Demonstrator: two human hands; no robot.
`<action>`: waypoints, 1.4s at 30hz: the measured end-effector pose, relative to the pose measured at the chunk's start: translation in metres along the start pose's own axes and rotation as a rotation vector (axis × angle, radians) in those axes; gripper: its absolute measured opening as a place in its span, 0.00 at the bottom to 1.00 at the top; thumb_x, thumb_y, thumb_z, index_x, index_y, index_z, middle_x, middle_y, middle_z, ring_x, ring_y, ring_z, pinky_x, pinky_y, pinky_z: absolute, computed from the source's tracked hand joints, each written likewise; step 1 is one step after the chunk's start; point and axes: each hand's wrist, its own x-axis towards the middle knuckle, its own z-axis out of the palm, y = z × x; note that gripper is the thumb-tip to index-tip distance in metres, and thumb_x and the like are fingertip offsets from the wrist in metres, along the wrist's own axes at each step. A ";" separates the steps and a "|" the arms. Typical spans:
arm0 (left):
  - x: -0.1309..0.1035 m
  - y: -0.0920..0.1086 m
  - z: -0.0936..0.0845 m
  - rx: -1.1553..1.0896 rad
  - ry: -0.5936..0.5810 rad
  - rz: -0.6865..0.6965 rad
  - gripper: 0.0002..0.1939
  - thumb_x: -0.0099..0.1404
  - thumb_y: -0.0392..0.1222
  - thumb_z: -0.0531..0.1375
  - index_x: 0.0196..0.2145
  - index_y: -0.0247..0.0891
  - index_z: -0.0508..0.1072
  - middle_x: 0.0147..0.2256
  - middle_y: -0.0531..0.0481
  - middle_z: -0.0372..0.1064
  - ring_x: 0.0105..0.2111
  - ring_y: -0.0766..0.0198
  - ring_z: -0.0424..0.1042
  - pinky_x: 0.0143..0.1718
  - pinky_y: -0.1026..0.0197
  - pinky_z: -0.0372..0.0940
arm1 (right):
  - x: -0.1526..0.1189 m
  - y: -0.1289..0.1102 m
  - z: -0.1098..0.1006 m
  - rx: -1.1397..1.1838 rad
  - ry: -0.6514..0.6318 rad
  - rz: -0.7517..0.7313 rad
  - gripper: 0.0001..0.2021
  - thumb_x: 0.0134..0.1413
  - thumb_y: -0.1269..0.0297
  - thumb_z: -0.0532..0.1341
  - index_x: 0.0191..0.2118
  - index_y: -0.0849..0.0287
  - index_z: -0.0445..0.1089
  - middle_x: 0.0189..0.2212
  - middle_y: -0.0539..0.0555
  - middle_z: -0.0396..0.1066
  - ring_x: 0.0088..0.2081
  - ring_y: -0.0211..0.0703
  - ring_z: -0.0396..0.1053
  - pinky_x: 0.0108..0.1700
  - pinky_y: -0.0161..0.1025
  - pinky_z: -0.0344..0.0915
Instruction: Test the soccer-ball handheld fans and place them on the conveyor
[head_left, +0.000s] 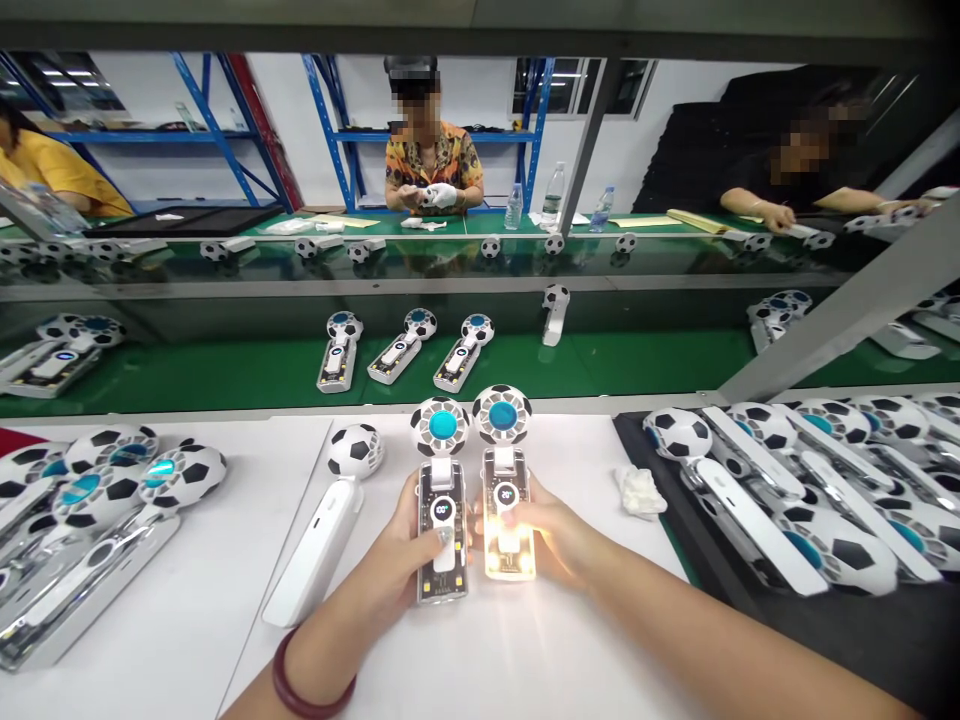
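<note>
Two handheld devices with soccer-ball-patterned round heads are held upright side by side over the white table (570,640). My left hand (401,555) is wrapped round the left device (441,530), its thumb on the front below a display reading 100. In my right hand (559,530) is the right device (506,470), with the thumb on its front; its lower part glows warm yellow and its display seems to read 20. Another such device (319,550) lies back side up on the table, left of my left hand.
More devices (180,480) are piled at left, and rows lie in a black tray (727,620) at right beside crumpled white tissue (641,492). Beyond is a green conveyor (247,370) with several devices. A metal post (847,300) slants at right; people sit across.
</note>
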 end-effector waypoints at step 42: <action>0.004 0.001 -0.005 -0.102 -0.087 0.025 0.27 0.51 0.39 0.66 0.46 0.42 0.58 0.38 0.46 0.67 0.37 0.56 0.69 0.39 0.53 0.65 | 0.002 0.014 -0.008 -0.010 -0.022 -0.029 0.31 0.36 0.66 0.70 0.45 0.57 0.52 0.36 0.52 0.68 0.37 0.45 0.70 0.43 0.48 0.64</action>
